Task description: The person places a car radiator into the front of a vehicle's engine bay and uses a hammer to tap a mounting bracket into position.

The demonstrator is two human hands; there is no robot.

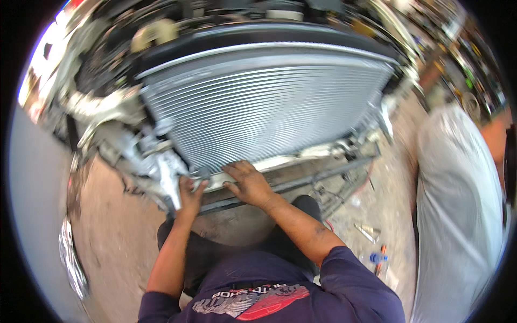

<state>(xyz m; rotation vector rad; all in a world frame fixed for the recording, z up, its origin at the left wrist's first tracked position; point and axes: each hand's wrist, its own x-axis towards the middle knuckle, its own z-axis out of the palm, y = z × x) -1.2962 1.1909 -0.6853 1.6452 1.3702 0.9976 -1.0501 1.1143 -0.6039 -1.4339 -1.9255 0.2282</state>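
Note:
A silver finned car radiator or condenser (pixel 269 107) stands across the front of a stripped vehicle, tilted away from me. At its lower left corner is my left hand (pixel 190 198), thumb and fingers apart, beside a pale metal bracket (pixel 171 175); motion blurs the fingertips. My right hand (pixel 250 185) lies with stretched fingers against the lower edge of the finned panel and the pale lower crossmember (pixel 291 160). Nothing shows held in that hand. A dark lower bar (pixel 291 185) runs in front of the crossmember, below my right hand.
Bare body metal (pixel 116 107) juts out at the left. A person's leg in light grey trousers (pixel 458 215) stands close on my right. On the floor lie a pale cone-shaped piece (pixel 368 232) and a blue-and-orange item (pixel 379 257). Cluttered shelving (pixel 458 59) is at far right.

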